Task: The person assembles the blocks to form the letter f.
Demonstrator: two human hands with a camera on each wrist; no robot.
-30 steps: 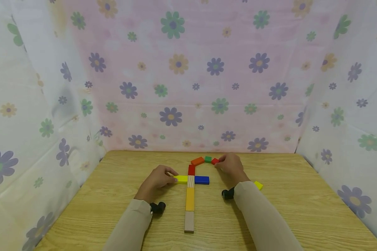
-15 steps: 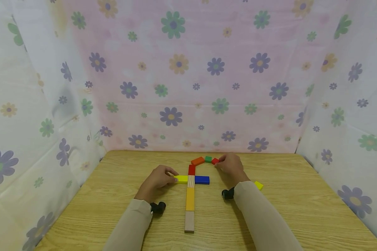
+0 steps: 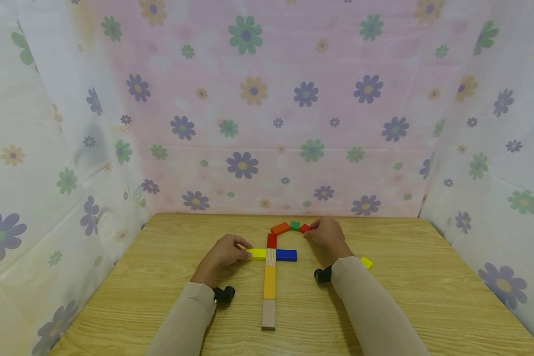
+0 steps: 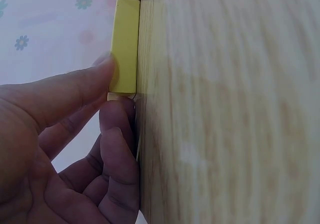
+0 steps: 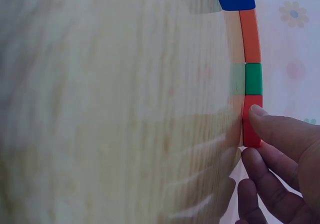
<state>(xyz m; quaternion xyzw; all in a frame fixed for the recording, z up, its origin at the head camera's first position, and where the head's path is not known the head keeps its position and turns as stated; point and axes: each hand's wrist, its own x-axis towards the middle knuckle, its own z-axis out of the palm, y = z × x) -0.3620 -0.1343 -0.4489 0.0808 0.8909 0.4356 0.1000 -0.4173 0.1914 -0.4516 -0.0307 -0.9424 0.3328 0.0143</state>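
My left hand [image 3: 226, 251] pinches the outer end of a yellow block [image 3: 257, 254], its thumb on the block's side in the left wrist view. That block meets a plain wood block [image 3: 270, 257], with a blue block [image 3: 287, 255] on the other side. A longer red block [image 3: 271, 241] lies beyond the wood one. From there an orange block [image 3: 280, 228] and a green block [image 3: 295, 226] curve right to a small red block [image 3: 305, 228]. My right hand [image 3: 327, 232] pinches this small red block; the right wrist view shows its thumb [image 5: 260, 112] on the side.
Below the wood block, an amber block [image 3: 269, 282] and a grey-brown block [image 3: 268, 314] run toward me in line. A loose yellow block [image 3: 367, 263] lies partly behind my right sleeve. Flowered cloth [image 3: 267, 148] walls the wooden table [image 3: 427, 296] at the back and sides.
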